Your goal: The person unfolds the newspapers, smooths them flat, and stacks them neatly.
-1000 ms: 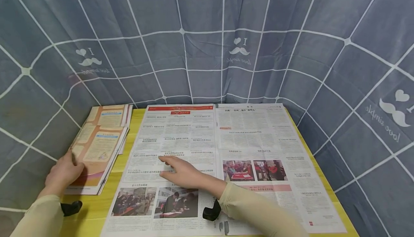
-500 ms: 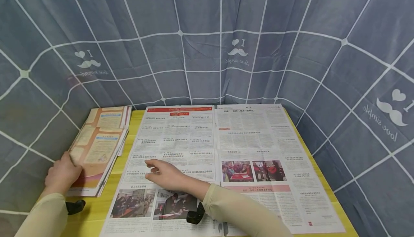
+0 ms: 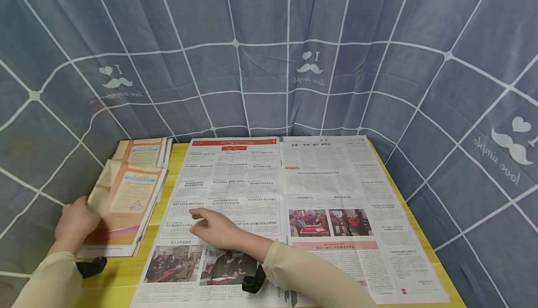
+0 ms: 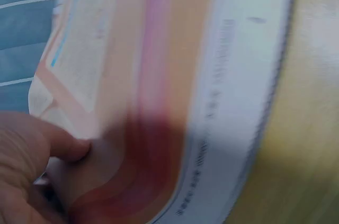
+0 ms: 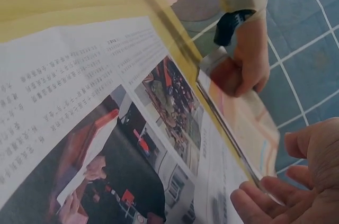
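Observation:
At the left of the head view lies a stack of folded newspapers with orange printed pages. My left hand pinches the left edge of the top folded newspaper. In the left wrist view its thumb presses on the printed face, with the other fingers mostly hidden below the edge; the sheet bows upward there. My right hand hovers, loosely bent and holding nothing, over the left page of a spread newspaper. The right wrist view shows its fingers apart and relaxed.
Beneath the papers is a yellow tabletop. Another orange-printed newspaper of the stack shows behind the top one. A grey-blue checked curtain encloses the back and both sides. Each wrist wears a black band.
My right hand has moved left over the spread newspaper, then stayed there. The left hand has shifted slightly left, and the top folded newspaper has lifted a little at its left edge.

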{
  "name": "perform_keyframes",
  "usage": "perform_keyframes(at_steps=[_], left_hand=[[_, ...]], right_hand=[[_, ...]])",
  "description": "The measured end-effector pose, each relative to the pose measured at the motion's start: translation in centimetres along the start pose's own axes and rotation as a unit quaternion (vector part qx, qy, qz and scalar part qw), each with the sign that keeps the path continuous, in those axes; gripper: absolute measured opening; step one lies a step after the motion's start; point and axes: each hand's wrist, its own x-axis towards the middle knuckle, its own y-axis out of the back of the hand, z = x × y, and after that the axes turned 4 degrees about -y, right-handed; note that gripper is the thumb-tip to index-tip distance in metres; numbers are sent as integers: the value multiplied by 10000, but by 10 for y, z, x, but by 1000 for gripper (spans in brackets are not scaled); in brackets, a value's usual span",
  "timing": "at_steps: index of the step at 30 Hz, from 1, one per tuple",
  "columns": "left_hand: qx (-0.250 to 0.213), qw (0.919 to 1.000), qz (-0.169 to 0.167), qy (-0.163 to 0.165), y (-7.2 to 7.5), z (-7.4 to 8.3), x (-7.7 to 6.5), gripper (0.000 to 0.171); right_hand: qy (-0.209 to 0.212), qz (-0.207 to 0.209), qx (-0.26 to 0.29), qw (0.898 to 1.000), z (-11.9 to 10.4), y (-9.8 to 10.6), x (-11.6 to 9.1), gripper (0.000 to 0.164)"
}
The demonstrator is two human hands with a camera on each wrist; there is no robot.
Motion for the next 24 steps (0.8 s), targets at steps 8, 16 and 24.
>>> perform_keyframes(at_steps=[8,16,24], left_hand=[[-402,9877,-20,-1511,15,4,-8,53],[-1373,9702,-619,-1898,35,30,-21,65],[-2179,9481,-460,-2267,54,62,-25,69]], right_hand=[[-83,30,163,9998,2,2,-1,52],[-40,37,355,9994,6,7,-2,54],[-120,184,688,9974,7,19,-3,57]])
